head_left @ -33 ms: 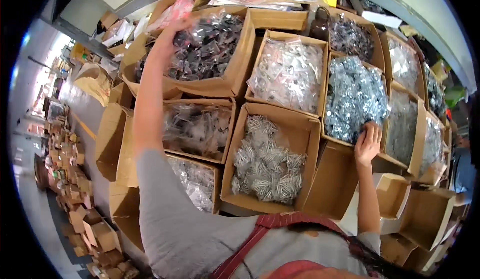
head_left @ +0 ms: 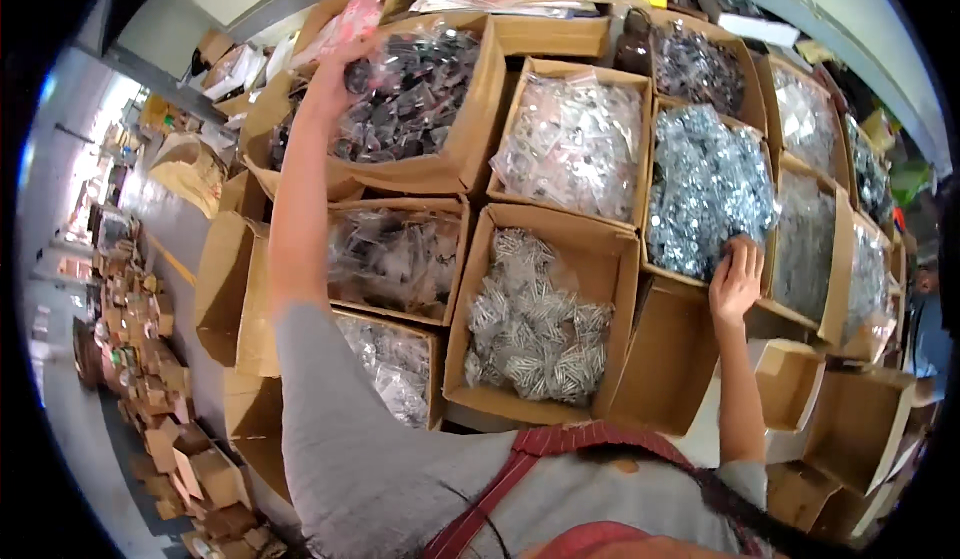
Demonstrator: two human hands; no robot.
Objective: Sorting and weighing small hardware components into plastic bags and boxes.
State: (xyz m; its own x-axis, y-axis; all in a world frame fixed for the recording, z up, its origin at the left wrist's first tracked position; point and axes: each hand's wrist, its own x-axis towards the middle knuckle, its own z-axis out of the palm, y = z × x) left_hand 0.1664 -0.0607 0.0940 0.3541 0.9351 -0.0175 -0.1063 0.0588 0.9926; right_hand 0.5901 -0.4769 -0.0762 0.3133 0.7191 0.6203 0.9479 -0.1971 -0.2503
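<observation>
My left hand [head_left: 347, 56] reaches to the far left, over the rim of a large cardboard box [head_left: 478, 154] filled with small clear bags of dark parts [head_left: 410, 99]. Its fingers are smeared by motion, and whether they grip anything is hidden. Close beside it lies a pink plastic bag [head_left: 357, 17]. On the right, my right hand [head_left: 738, 281] has its fingers curled together at the near edge of a pile of clear bags with shiny bluish-silver parts [head_left: 708, 194]. A small dark spot shows at its fingertips; I cannot make out what they hold.
Between my arms stand a box of bagged screw-like metal parts [head_left: 540, 334] and a box of clear bags with pale parts [head_left: 575, 139]. More open cartons [head_left: 855, 424] stand at the lower right. Many small boxes [head_left: 150, 379] cover the floor at left.
The whole view has shifted very slightly. Both hands stay at nearly the same places, the left one blurred in both frames.
</observation>
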